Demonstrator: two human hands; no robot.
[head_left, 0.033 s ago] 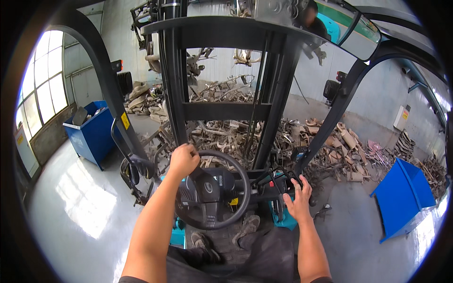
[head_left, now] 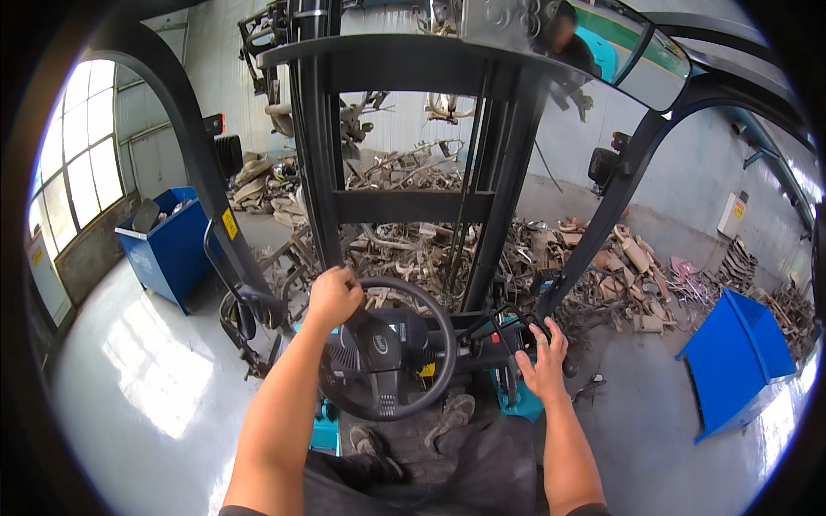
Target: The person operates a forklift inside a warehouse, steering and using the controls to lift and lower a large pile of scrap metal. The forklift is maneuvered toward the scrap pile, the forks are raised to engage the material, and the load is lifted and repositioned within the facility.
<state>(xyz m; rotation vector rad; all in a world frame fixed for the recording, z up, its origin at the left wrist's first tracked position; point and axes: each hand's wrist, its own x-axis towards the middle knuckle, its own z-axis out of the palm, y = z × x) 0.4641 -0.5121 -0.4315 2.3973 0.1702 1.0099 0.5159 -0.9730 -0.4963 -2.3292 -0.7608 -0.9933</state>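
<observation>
I sit at the controls of a forklift. My left hand (head_left: 335,297) is closed at the upper left of the black steering wheel (head_left: 453,353); whether it grips the rim or a knob there is hidden under the fingers. Over on the right, my right hand (head_left: 545,361) is beside the black control levers (head_left: 509,316). Its fingers reach forward, slightly bent, with the thumb apart. The fingertips are at the levers, but a firm grip on one does not show. My shoes (head_left: 452,419) are on the floor plate below the wheel.
Ahead rises the black mast (head_left: 413,205), with metal parts hanging high beyond it. A wide heap of scrap metal parts (head_left: 404,249) lies behind. Blue bins stand left (head_left: 163,249) and right (head_left: 731,361). A mirror (head_left: 656,73) at upper right shows a person.
</observation>
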